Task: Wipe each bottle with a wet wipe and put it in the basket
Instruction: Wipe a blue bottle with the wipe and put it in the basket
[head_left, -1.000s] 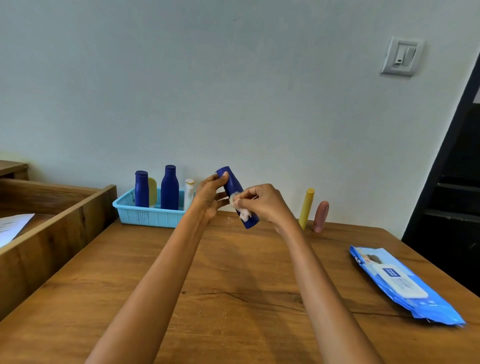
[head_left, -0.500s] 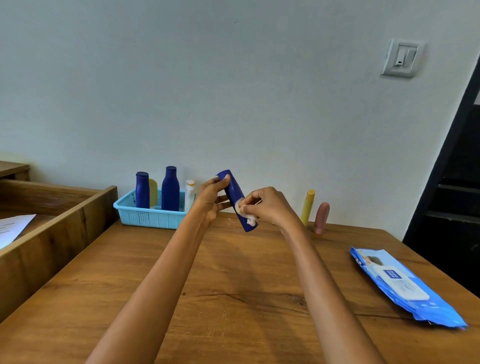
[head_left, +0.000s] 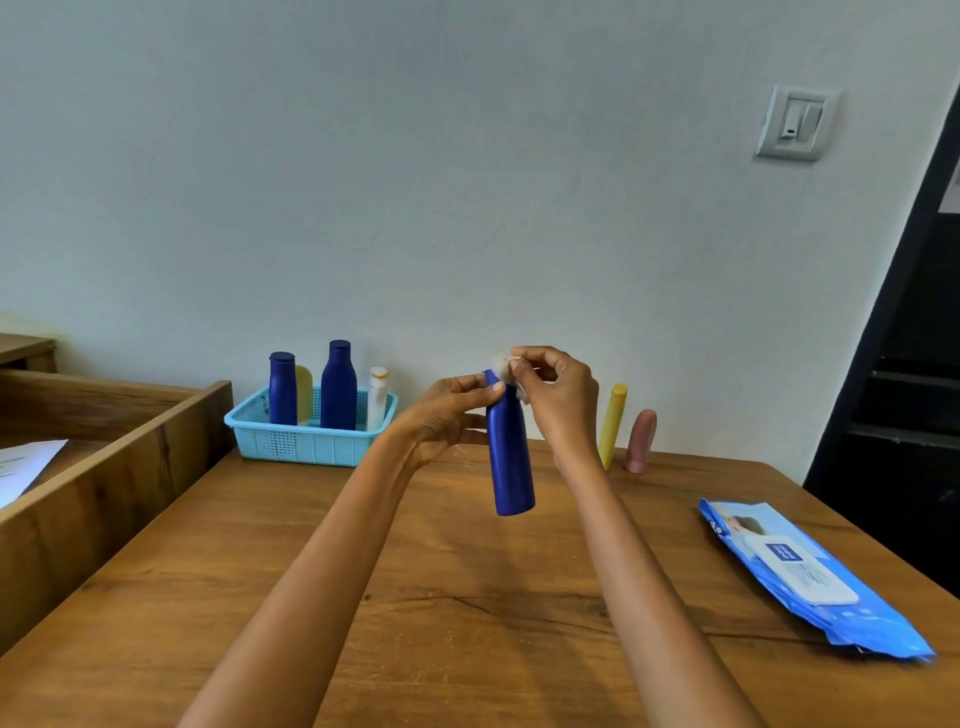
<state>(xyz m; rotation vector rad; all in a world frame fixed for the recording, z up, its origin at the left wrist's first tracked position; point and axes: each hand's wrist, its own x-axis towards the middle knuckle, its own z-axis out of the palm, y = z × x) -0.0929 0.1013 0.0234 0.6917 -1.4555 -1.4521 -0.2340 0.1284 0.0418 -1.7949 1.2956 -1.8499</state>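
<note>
My left hand (head_left: 441, 415) grips a dark blue bottle (head_left: 510, 467) near its top and holds it almost upright above the table. My right hand (head_left: 558, 395) pinches a small white wet wipe (head_left: 503, 364) against the bottle's cap. A light blue basket (head_left: 306, 441) at the back left holds two blue bottles (head_left: 283, 389), a yellow one (head_left: 304, 392) and a white one (head_left: 377, 397). A yellow bottle (head_left: 613, 423) and a pink bottle (head_left: 641, 441) stand on the table by the wall, behind my right hand.
A blue pack of wet wipes (head_left: 800, 571) lies on the wooden table (head_left: 467, 623) at the right. A wooden side unit (head_left: 104, 467) with a sheet of paper (head_left: 26, 462) borders the left. A dark doorway (head_left: 909, 364) is at the right.
The bottle has swung from tilted to nearly upright, its base now pointing down. My right hand moved the wipe up from the body to the cap.
</note>
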